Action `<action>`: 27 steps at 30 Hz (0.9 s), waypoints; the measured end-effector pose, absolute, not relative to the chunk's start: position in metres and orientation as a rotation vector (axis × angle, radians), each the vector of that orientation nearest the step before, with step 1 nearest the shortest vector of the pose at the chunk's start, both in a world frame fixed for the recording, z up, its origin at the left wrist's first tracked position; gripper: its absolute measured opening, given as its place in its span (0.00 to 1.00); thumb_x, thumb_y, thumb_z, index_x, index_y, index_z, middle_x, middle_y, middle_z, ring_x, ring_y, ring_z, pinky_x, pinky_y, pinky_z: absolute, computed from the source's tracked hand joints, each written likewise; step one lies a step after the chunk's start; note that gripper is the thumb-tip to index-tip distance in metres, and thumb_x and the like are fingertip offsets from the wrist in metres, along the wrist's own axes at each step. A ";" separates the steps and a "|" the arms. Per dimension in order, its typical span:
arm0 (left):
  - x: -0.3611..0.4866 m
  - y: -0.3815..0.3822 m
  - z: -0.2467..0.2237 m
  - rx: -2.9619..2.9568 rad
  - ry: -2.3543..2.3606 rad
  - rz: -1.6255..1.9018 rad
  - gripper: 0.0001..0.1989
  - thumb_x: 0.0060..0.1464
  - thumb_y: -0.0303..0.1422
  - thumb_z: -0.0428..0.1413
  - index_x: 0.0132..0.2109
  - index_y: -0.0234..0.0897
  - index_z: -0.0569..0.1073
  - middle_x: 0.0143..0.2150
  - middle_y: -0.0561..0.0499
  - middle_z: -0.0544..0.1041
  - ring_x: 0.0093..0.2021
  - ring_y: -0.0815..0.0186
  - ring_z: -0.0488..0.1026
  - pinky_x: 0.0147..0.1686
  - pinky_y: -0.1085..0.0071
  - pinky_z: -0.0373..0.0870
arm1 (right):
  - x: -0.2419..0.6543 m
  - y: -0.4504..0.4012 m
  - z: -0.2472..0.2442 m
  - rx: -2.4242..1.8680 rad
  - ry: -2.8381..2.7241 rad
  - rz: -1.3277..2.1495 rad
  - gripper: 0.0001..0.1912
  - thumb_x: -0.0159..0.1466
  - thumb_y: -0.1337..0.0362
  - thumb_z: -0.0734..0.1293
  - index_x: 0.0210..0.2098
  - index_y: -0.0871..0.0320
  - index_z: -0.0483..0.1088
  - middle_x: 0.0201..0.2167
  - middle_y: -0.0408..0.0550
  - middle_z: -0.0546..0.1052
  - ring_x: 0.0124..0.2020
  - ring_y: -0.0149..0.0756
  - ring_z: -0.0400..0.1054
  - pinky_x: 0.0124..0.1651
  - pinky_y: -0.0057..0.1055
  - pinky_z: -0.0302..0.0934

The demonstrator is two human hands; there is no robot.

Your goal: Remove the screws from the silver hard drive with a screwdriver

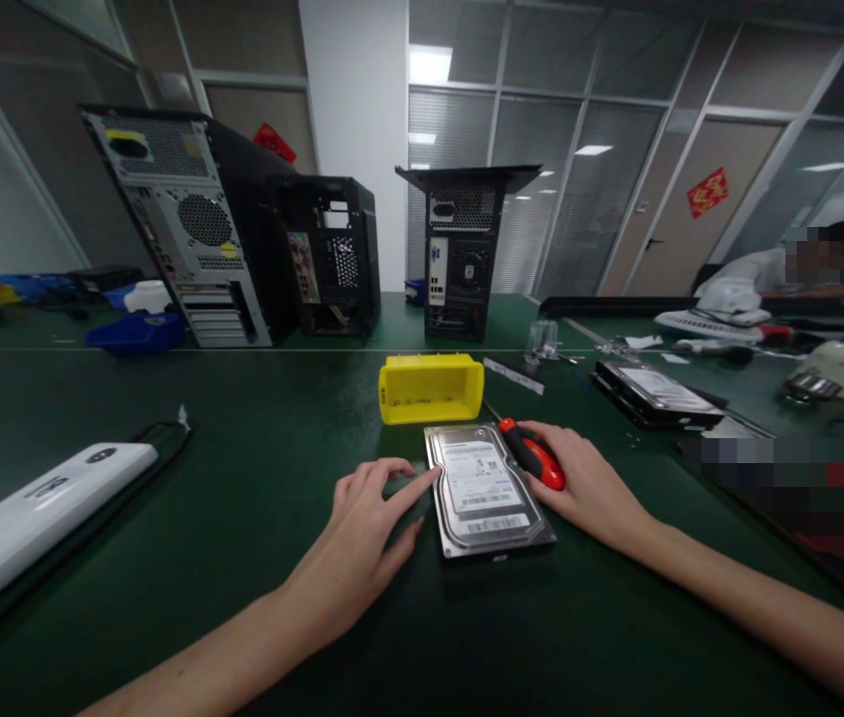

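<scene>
A silver hard drive (483, 478) lies label up on the green table in front of me. My left hand (377, 513) is at its left edge, fingers apart, the index fingertip touching the drive. At the drive's right side, my right hand (575, 468) is closed around a red and black screwdriver (533, 456), whose shaft points away toward the yellow bin (429, 360). That bin stands just behind the drive, with several small dark bits, perhaps screws, inside.
Three computer cases stand at the back: a large one (250, 219), an open frame (358, 259) and a smaller one (493, 259). A second drive (657, 388) lies right. A white device (49, 498) is left, a blue bin (134, 335) behind it. Another person (750, 269) sits far right.
</scene>
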State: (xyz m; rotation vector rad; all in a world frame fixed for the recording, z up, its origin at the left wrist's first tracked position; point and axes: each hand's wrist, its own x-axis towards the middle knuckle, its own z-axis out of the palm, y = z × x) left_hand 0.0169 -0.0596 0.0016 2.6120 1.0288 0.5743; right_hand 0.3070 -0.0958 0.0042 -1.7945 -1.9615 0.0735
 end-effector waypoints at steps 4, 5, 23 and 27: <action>0.016 -0.060 0.003 2.598 1.003 0.570 0.27 0.60 0.31 0.49 0.64 0.55 0.56 0.59 0.47 0.62 0.57 0.51 0.59 0.53 0.51 0.60 | 0.315 -0.092 0.004 -1.705 -1.501 0.369 0.20 0.57 0.55 0.65 0.47 0.57 0.67 0.39 0.49 0.73 0.36 0.38 0.68 0.43 0.40 0.62; 0.016 -0.060 0.003 2.593 0.998 0.579 0.27 0.60 0.31 0.49 0.64 0.55 0.56 0.59 0.47 0.62 0.57 0.51 0.59 0.53 0.50 0.61 | 0.317 -0.092 0.003 -1.661 -1.392 0.403 0.20 0.57 0.54 0.66 0.45 0.58 0.67 0.33 0.47 0.73 0.31 0.35 0.67 0.39 0.38 0.63; 0.015 -0.058 0.000 2.508 1.019 0.597 0.25 0.60 0.34 0.49 0.64 0.51 0.57 0.61 0.47 0.61 0.58 0.51 0.58 0.55 0.51 0.60 | 0.264 -0.068 0.104 -0.934 -1.345 0.410 0.19 0.60 0.47 0.62 0.36 0.57 0.64 0.29 0.44 0.71 0.20 0.26 0.61 0.18 0.24 0.56; 0.016 -0.058 0.001 2.537 1.008 0.573 0.25 0.60 0.33 0.49 0.64 0.49 0.58 0.61 0.46 0.61 0.58 0.51 0.58 0.55 0.51 0.59 | 0.236 -0.058 0.088 -0.902 -1.446 0.481 0.19 0.62 0.49 0.62 0.42 0.58 0.60 0.26 0.42 0.72 0.18 0.25 0.62 0.19 0.25 0.58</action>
